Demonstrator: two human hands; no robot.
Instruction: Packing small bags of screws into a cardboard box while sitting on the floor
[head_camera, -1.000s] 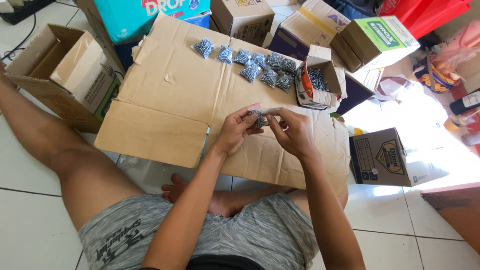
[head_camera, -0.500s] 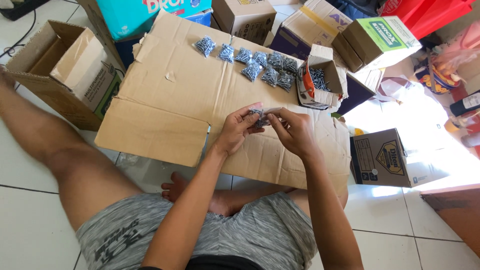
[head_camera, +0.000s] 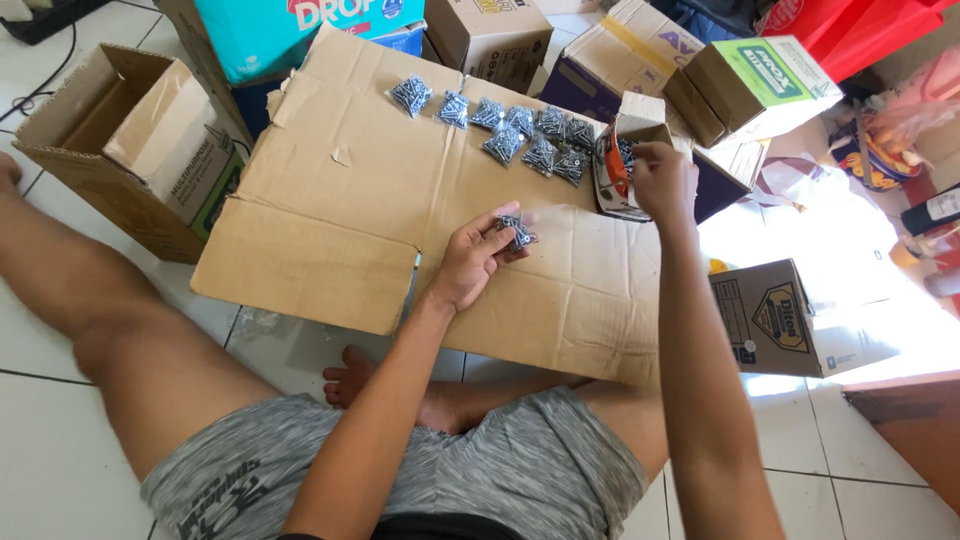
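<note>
Cardboard throughout. Far left: open brown carton (head_camera: 110, 150), flaps up, standing on the tiled floor just beside the flattened cardboard sheet (head_camera: 330, 210) serving as work surface.

Centre: left hand (head_camera: 470, 262), closed lightly on a small clear bag of dark screws (head_camera: 517, 230), fingertips pinching it just above the sheet, near the middle fold.

Beyond, along the far edge of the sheet: row of filled bags (head_camera: 500, 125), lying flat, several touching.

Right of centre: right hand (head_camera: 660, 180), reaching over a small open box of loose screws (head_camera: 615, 165) at the sheet's right edge, fingers curled at the rim. Cannot tell whether grasping anything, with the fingertips hidden behind the knuckles.

Further right: green-and-white box (head_camera: 760, 85) and, nearer, brown printed carton (head_camera: 790, 320) on the floor, apart from the sheet.

Handling notes, offered as judgement:
- Keep the bag's mouth uppermost and pinched between thumb and forefinger, low over the sheet, thereby catching any spill on cardboard rather than tile.
- Draw from the small box in small pinches, points away from the palm.
- Hold the box steady by its rim while picking.
- Keep the forearm clear of the finished row.
</note>
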